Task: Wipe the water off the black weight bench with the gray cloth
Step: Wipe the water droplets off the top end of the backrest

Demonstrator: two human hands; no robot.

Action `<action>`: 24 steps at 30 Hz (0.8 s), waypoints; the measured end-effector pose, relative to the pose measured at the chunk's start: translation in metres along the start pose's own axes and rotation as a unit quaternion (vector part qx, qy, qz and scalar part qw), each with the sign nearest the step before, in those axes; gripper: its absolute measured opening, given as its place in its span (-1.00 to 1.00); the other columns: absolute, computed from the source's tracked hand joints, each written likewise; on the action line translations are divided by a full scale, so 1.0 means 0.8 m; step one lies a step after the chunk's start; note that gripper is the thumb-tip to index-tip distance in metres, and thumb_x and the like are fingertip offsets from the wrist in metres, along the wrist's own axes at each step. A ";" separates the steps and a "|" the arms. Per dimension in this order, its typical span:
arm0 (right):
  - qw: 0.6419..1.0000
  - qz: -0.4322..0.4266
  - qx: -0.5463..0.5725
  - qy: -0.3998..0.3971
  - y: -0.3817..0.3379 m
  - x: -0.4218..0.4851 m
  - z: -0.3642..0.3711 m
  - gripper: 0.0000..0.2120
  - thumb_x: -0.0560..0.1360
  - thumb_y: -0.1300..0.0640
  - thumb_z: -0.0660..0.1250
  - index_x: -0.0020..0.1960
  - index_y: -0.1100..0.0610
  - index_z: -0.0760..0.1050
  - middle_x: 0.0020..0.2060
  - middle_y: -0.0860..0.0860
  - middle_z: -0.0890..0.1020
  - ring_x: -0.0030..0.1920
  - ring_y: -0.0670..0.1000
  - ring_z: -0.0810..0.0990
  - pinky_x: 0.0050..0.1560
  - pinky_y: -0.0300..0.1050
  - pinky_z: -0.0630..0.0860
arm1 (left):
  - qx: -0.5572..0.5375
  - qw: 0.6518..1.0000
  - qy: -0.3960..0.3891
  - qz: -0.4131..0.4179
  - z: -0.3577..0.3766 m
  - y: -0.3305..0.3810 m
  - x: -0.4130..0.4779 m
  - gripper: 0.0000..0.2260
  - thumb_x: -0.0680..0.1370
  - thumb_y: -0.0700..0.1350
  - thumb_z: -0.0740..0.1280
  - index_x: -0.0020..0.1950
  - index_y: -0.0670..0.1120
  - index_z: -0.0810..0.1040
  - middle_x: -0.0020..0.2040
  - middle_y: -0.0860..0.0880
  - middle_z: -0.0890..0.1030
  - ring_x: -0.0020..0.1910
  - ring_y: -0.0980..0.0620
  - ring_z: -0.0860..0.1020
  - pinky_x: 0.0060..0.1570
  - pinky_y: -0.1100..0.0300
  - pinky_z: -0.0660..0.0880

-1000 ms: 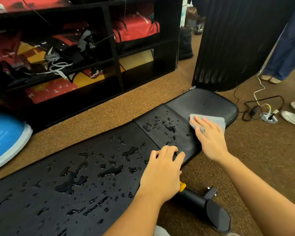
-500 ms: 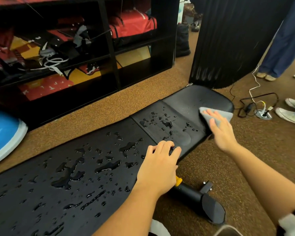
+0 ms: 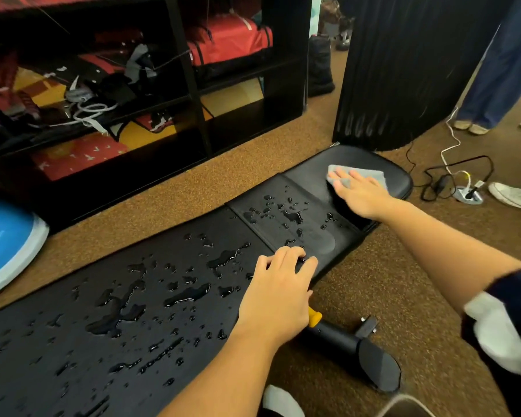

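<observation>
Pressing flat-fingered, the right hand (image 3: 360, 195) pins the gray cloth (image 3: 364, 176) on the bench (image 3: 133, 326)'s far end pad; its long axis runs away rightward. Left hand (image 3: 278, 291) rests, fingers curled, on the bench's near edge among water drops (image 3: 187, 296).

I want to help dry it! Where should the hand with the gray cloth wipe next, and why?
Probably slide the right hand, flat on the gray cloth, toward the person over the middle pad. The black weight bench looks dry at its far end, but water drops sit right beside the cloth, with bigger puddles near the left hand.
</observation>
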State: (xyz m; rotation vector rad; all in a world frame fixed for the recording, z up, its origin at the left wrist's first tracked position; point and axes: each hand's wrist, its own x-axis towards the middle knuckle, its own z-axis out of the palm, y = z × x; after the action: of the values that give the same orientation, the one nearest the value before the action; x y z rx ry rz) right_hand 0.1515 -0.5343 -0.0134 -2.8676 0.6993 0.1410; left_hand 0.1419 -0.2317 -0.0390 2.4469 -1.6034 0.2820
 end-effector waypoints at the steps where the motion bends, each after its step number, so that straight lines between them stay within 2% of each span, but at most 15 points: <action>1: 1.000 -0.024 -0.008 -0.008 -0.021 0.010 -0.001 -0.52 0.73 0.03 -0.16 0.65 -0.03 -0.04 0.64 -0.05 -0.03 0.62 0.08 -0.05 0.57 0.18 -0.03 | -0.003 1.000 -0.001 -0.002 -0.001 0.000 0.000 -0.48 0.46 0.08 0.46 0.38 0.02 0.44 0.31 -0.03 0.44 0.29 -0.07 0.42 0.13 -0.02 0.47; 4: 0.996 -0.077 -0.005 -0.032 -0.072 0.011 0.014 -0.50 0.72 0.01 -0.17 0.65 0.03 -0.05 0.64 -0.02 -0.03 0.63 0.07 -0.07 0.58 0.16 -0.06 | -0.012 1.000 -0.008 -0.007 -0.004 0.000 -0.001 -0.48 0.47 0.08 0.45 0.40 0.02 0.45 0.32 -0.02 0.45 0.31 -0.07 0.43 0.16 -0.02 0.47; 6: 0.996 -0.082 0.040 -0.016 -0.070 -0.001 0.017 -0.49 0.72 -0.03 -0.18 0.65 0.00 -0.01 0.63 -0.06 0.06 0.62 0.01 -0.03 0.58 0.10 -0.07 | -0.015 1.000 -0.004 -0.004 -0.005 0.001 -0.001 -0.48 0.47 0.08 0.45 0.40 0.02 0.46 0.31 -0.02 0.46 0.30 -0.06 0.44 0.15 -0.02 0.48; 8: 0.994 -0.075 0.077 0.029 -0.048 -0.011 0.008 -0.52 0.72 -0.04 -0.13 0.60 0.01 0.19 0.58 -0.04 0.26 0.59 0.04 0.14 0.55 0.08 0.03 | -0.014 1.000 0.002 -0.001 -0.003 0.000 -0.001 -0.48 0.47 0.08 0.46 0.40 0.01 0.46 0.31 -0.02 0.46 0.30 -0.06 0.44 0.13 -0.01 0.48; 9: 0.994 -0.052 0.081 0.059 -0.029 -0.011 0.002 -0.55 0.73 -0.01 -0.09 0.54 0.06 0.29 0.54 0.01 0.34 0.55 0.09 0.23 0.52 0.09 0.09 | -0.012 1.000 0.006 -0.001 -0.002 -0.001 -0.001 -0.48 0.47 0.08 0.46 0.39 0.01 0.46 0.31 -0.03 0.46 0.29 -0.06 0.44 0.13 -0.01 0.48; 10: 0.994 -0.009 0.080 0.073 -0.007 -0.007 -0.006 -0.57 0.73 0.02 -0.08 0.53 0.06 0.31 0.53 0.05 0.35 0.54 0.12 0.25 0.51 0.09 0.11 | -0.009 1.000 0.006 -0.001 -0.002 -0.001 0.000 -0.48 0.47 0.08 0.46 0.39 0.01 0.46 0.31 -0.03 0.46 0.29 -0.06 0.44 0.13 -0.01 0.49; 13: 0.993 0.109 0.041 0.020 0.052 0.007 -0.020 -0.52 0.72 0.09 -0.15 0.64 0.04 0.04 0.63 0.05 0.10 0.61 0.12 0.03 0.56 0.18 0.01 | -0.011 1.000 -0.001 0.000 -0.003 -0.001 -0.001 -0.49 0.47 0.09 0.45 0.38 0.01 0.44 0.31 -0.03 0.45 0.29 -0.07 0.44 0.13 -0.02 0.49; 16: 0.996 0.095 0.002 0.004 0.050 0.005 -0.007 -0.49 0.71 0.13 -0.18 0.66 0.05 -0.09 0.64 0.04 -0.03 0.62 0.13 -0.06 0.55 0.22 -0.01 | -0.010 1.000 0.000 0.002 -0.003 0.001 0.000 -0.50 0.48 0.08 0.45 0.38 0.01 0.44 0.32 -0.03 0.44 0.30 -0.07 0.43 0.14 -0.01 0.46; 19: 0.999 0.020 0.017 0.046 0.035 -0.037 0.025 -0.51 0.73 0.05 -0.12 0.65 -0.01 0.01 0.63 -0.05 0.02 0.62 0.04 -0.05 0.56 0.15 -0.05 | -0.007 1.000 -0.002 0.000 -0.004 0.001 -0.001 -0.50 0.48 0.08 0.44 0.38 0.02 0.44 0.32 -0.03 0.44 0.30 -0.07 0.42 0.14 -0.01 0.45; 21: 0.989 -0.028 0.099 0.103 0.041 -0.072 0.047 -0.51 0.70 -0.11 -0.11 0.62 -0.10 0.13 0.58 -0.19 0.12 0.59 -0.09 -0.01 0.55 0.07 -0.10 | -0.006 1.000 -0.002 -0.001 -0.003 0.000 0.000 -0.49 0.48 0.09 0.44 0.39 0.02 0.43 0.32 -0.03 0.44 0.31 -0.06 0.42 0.14 -0.01 0.46; 22: 0.982 -0.036 0.140 0.121 0.051 -0.081 0.054 -0.47 0.66 -0.19 -0.13 0.60 -0.13 0.17 0.55 -0.23 0.15 0.57 -0.15 0.00 0.55 0.04 -0.11 | -0.004 1.000 -0.003 -0.001 -0.003 0.000 -0.001 -0.49 0.48 0.09 0.44 0.39 0.02 0.43 0.32 -0.03 0.44 0.31 -0.07 0.42 0.14 -0.01 0.46; 24: 0.965 0.007 0.208 0.159 0.082 -0.076 0.059 -0.35 0.59 -0.28 -0.14 0.61 -0.07 0.18 0.57 -0.15 0.17 0.54 -0.17 0.01 0.54 -0.03 -0.11 | -0.001 1.000 -0.002 0.002 -0.001 0.001 -0.002 -0.49 0.48 0.08 0.44 0.39 0.02 0.43 0.32 -0.03 0.44 0.31 -0.07 0.43 0.14 -0.01 0.46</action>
State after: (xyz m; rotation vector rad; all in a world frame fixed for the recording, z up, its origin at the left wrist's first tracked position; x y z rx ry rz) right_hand 0.0650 -0.5549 -0.0615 -2.4985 0.7032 -0.4255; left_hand 0.1406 -0.2307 -0.0387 2.4441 -1.6092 0.2768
